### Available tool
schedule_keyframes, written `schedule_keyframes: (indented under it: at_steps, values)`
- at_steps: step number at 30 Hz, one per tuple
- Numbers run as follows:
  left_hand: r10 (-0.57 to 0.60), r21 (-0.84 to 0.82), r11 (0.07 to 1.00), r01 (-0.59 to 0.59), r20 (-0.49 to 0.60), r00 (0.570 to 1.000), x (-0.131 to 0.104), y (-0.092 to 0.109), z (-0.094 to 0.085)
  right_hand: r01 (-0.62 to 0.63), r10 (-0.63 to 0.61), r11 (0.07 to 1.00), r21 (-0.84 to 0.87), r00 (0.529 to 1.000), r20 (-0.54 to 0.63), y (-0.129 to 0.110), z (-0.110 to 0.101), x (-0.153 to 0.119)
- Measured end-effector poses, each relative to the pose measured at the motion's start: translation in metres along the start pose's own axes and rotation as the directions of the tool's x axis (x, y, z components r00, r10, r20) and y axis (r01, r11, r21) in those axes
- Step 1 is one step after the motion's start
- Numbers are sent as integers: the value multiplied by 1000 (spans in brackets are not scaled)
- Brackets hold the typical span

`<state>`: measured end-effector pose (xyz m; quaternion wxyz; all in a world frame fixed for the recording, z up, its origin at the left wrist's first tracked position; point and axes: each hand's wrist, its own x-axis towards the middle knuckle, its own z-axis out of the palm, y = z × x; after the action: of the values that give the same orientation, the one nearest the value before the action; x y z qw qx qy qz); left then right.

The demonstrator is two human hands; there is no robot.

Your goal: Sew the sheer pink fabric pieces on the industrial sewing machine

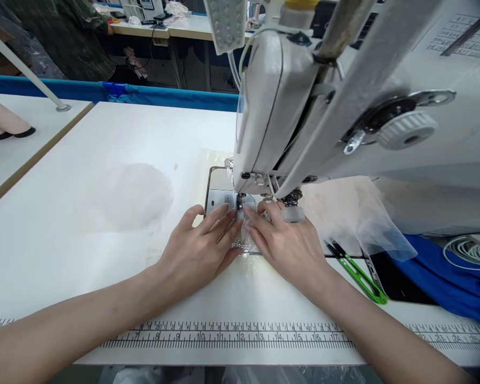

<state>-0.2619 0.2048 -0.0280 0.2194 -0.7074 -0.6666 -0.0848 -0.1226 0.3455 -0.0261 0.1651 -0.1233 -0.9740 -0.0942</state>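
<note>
My left hand (206, 245) lies on the sewing machine's bed with its fingers stretched toward the presser foot (240, 200), the thumb apart from them. On the other side of the foot, my right hand (292, 242) has its index finger close to the needle area, and thumb and index close on a bit of sheer fabric (245, 234). Pale sheer fabric (352, 210) spreads out to the right, beyond my right hand, under the machine arm. The white sewing machine head (264, 106) stands over both hands. My fingertips partly hide the cloth at the needle.
Green thread snips (360, 277) lie right of my right wrist, beside a dark phone (404, 280) and blue cloth (456, 288). A printed ruler (224, 336) runs along the table's front edge. A person in a dark checked garment (64, 37) is at the far left.
</note>
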Motion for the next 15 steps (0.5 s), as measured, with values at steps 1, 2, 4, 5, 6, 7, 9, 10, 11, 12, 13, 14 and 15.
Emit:
schedule_keyframes:
  at_steps: [1, 2, 4, 5, 6, 7, 9, 10, 11, 12, 13, 14, 15]
  values:
    - [0, 2, 1000, 0, -1, 1000, 0, 0, 0, -2, 2, 1000, -1, 1000, 2, 0, 0, 0]
    - [0, 4, 1000, 0, -1, 1000, 0, 0, 0, -4, 4, 1000, -1, 1000, 5, 0, 0, 0]
    - [2, 5, 1000, -2, -14, 1000, -1, 0, 0, -4, 4, 1000, -3, 1000, 10, 0, -1, 0]
    - [5, 5, 1000, -5, -21, 1000, 0, 0, 0, -5, 5, 1000, -4, 1000, 14, 0, -1, 0]
    - [5, 3, 1000, -5, -23, 1000, 0, 0, 0, -5, 5, 1000, -5, 1000, 15, 0, -1, -1]
    - [4, 0, 1000, -4, -21, 1000, 0, 0, 0, -5, 5, 1000, -6, 1000, 12, 0, -1, -1]
    - [0, -11, 1000, 0, -16, 1000, 1, 0, 0, -2, 2, 1000, -10, 1000, 2, 0, -1, -1]
    - [-3, -18, 1000, 2, -13, 1000, 1, 0, 0, 0, 0, 1000, -14, 1000, -2, 0, 0, -1]
    - [-7, -25, 1000, 7, -11, 1000, 1, 0, 0, -1, 1, 1000, -20, 1000, -2, 1, 0, -1]
    - [-10, -32, 999, 10, -12, 1000, 1, -1, 1, -4, 4, 1000, -29, 1000, 1, 1, 1, -1]
    - [-14, -38, 999, 14, -14, 1000, 2, -1, 1, -8, 9, 999, -38, 1000, 10, 1, 1, 0]
    - [-18, -45, 999, 18, -14, 1000, 2, -2, 2, -14, 15, 999, -46, 1000, 21, 1, 1, 0]
    - [-22, -51, 998, 21, -14, 1000, 2, -2, 2, -20, 22, 998, -55, 999, 31, 1, 1, 1]
